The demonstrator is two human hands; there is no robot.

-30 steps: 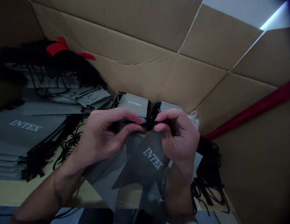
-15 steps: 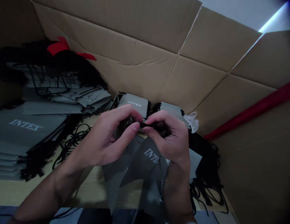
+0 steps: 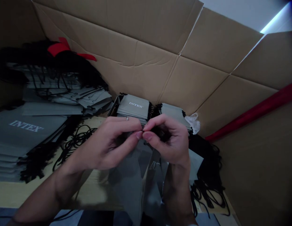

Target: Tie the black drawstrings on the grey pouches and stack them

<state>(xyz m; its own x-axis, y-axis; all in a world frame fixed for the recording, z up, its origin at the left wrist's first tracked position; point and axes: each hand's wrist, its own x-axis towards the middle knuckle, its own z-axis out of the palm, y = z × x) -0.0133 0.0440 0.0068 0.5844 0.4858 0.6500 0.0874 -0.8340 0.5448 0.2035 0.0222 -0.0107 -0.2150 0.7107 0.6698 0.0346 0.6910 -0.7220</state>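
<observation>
My left hand (image 3: 113, 142) and my right hand (image 3: 171, 139) meet fingertip to fingertip, each in a thumb-and-finger pinch. Between the tips a dark bit of black cord (image 3: 143, 131) shows; the fingers cover most of it. Grey fabric pouches (image 3: 129, 182) with white INTEX lettering hang below the hands, partly hidden by the right wrist. Just behind the fingers stands a stack of grey INTEX pouches (image 3: 134, 105) with black cord ends along its side. Another grey stack (image 3: 172, 110) is behind my right hand.
Large piles of grey pouches (image 3: 30, 128) with black cords lie at the left, a red strip (image 3: 58, 48) on top. Loose black cords (image 3: 75, 141) lie on the table (image 3: 94, 188). More black cords (image 3: 207, 166) lie at the right. Cardboard walls (image 3: 146, 37) surround the table.
My hands have drawn together until the fingertips touch, covering the black cord that showed between them. The hanging grey pouches have swung and turned, so less lettering shows.
</observation>
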